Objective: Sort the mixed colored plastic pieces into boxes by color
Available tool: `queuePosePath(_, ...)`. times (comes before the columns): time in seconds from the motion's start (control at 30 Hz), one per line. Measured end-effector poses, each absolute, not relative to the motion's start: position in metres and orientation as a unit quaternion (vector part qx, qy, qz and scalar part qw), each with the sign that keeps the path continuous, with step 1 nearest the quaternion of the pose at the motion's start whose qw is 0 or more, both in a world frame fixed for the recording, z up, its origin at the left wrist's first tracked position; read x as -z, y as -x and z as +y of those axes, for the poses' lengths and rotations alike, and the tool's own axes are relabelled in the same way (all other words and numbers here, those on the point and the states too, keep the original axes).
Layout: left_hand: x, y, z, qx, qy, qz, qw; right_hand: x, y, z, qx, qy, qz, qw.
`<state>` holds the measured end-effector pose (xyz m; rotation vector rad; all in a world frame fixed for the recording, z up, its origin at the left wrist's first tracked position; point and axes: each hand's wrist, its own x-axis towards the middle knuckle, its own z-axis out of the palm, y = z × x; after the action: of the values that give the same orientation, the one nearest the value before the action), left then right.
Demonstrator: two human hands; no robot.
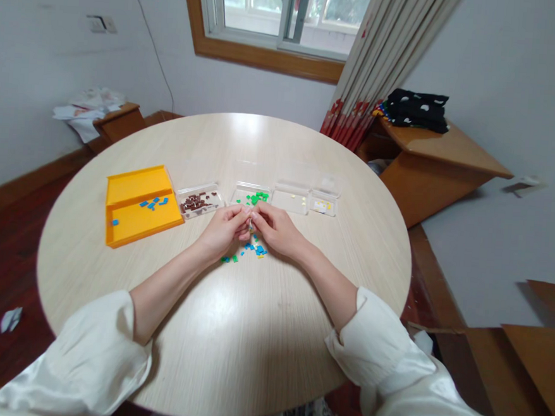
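My left hand (225, 228) and my right hand (275, 227) meet fingertip to fingertip above the middle of the table. Both are closed in a pinch, and what lies between the fingers is too small and too covered to name. Just below them, small blue pieces (258, 250) lie loose on the wood with a few green pieces (229, 259) and some yellow ones. Right behind my fingers stands a clear box of bright green pieces (260, 198), partly hidden by my hands.
An open yellow case (143, 230) with several blue pieces lies at the left. Beside it is a clear box of brown pieces (197, 202). Two more clear boxes (290, 199) with few pale and yellow pieces stand to the right. All rest on a round wooden table (230, 344).
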<state>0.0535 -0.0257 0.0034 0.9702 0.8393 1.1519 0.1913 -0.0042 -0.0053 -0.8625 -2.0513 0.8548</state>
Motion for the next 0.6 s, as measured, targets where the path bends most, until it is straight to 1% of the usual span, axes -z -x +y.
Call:
queuePosePath(0.23,-0.0025,-0.0547,-0.0247,-0.517,-0.403,0.362,0.663,0.0071,-0.1884,-0.0041,-0.319,0.327,-0.797,0.394)
queuePosePath(0.6,-0.0044,-0.0553,-0.0235,-0.502,-0.361,0.378,0.689,0.0076,-0.1905,-0.0024,-0.274,0.335,-0.817,0.380)
